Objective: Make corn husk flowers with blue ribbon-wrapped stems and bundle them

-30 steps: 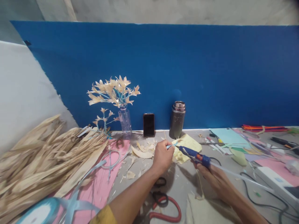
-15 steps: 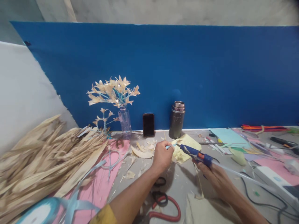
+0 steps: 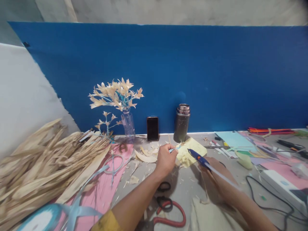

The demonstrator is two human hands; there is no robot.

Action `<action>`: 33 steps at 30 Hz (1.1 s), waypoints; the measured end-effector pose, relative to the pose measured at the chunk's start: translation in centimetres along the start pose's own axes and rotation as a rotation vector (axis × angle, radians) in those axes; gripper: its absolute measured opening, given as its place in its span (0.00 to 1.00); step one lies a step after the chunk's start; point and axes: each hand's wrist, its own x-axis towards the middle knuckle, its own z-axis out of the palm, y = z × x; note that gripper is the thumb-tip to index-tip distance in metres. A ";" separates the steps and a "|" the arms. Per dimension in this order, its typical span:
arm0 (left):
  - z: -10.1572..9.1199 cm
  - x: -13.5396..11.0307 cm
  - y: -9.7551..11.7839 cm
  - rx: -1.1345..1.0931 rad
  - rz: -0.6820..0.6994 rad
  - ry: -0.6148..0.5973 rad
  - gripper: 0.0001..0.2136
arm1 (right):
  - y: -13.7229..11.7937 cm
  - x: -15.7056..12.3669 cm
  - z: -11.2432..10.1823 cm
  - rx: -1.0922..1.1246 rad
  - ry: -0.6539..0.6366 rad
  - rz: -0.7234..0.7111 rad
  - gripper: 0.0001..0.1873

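Note:
My left hand pinches a small light-blue strip between thumb and fingertips, above the table. My right hand is wrapped round a blue hot glue gun with a clear glue stick sticking out of its back. The gun's nozzle points left toward the strip and is apart from it. Beneath the nozzle lies a pale yellow sheet with lumpy dried bits on it. Black-handled scissors and a red-handled tool lie under my left forearm.
Dried husks pile up at left, near a blue ribbon roll. Husk flowers stand in a clear bottle. A phone and a steel flask stand by the blue board. A power strip and black cable lie at right.
My right hand has turned the glue gun and drawn its nozzle right, away from the blue strip. My left hand has barely moved and still pinches the strip.

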 end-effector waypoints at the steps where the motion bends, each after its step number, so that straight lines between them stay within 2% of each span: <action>1: 0.0 0.0 0.1 -0.014 -0.008 -0.013 0.04 | 0.3 0.2 0.2 -0.078 -0.027 0.008 0.18; 5: -0.2 -0.4 0.8 -0.076 -0.071 -0.112 0.05 | 1.3 0.4 0.6 -0.279 -0.107 0.033 0.11; 7: -0.2 -0.7 1.2 -0.163 -0.120 -0.192 0.06 | 1.4 0.4 0.4 -0.242 -0.076 0.012 0.16; 9: -0.2 -1.1 1.7 -0.309 -0.180 -0.295 0.07 | 1.2 0.4 -0.1 -0.068 0.009 0.017 0.19; 11: -0.1 -1.6 2.0 -0.453 -0.245 -0.411 0.10 | 0.6 0.3 -0.5 0.255 0.057 0.097 0.17; 14: 0.3 -2.4 2.4 -0.570 -0.333 -0.554 0.13 | -0.5 0.1 -0.8 0.846 0.036 0.250 0.20; 16: 0.6 -2.8 2.6 -0.628 -0.393 -0.624 0.14 | -1.1 0.0 -0.8 1.130 0.003 0.264 0.21; 19: 0.9 -3.2 2.7 -0.701 -0.470 -0.714 0.14 | -1.6 -0.2 -0.9 1.344 -0.069 0.221 0.20; 24: 1.2 -3.5 2.5 -0.772 -0.523 -0.836 0.12 | -1.7 -0.1 -1.0 1.473 -0.130 0.265 0.22; 28: 1.6 -3.8 2.3 -0.724 -0.474 -0.794 0.13 | -2.0 0.1 -1.1 1.485 -0.052 0.266 0.18; 31: 2.1 -4.1 2.1 -0.608 -0.373 -0.660 0.12 | -2.3 0.2 -0.9 1.467 0.032 0.290 0.17; 33: 2.3 -4.5 2.1 -0.477 -0.255 -0.541 0.10 | -2.3 0.3 -0.5 1.444 0.111 0.326 0.17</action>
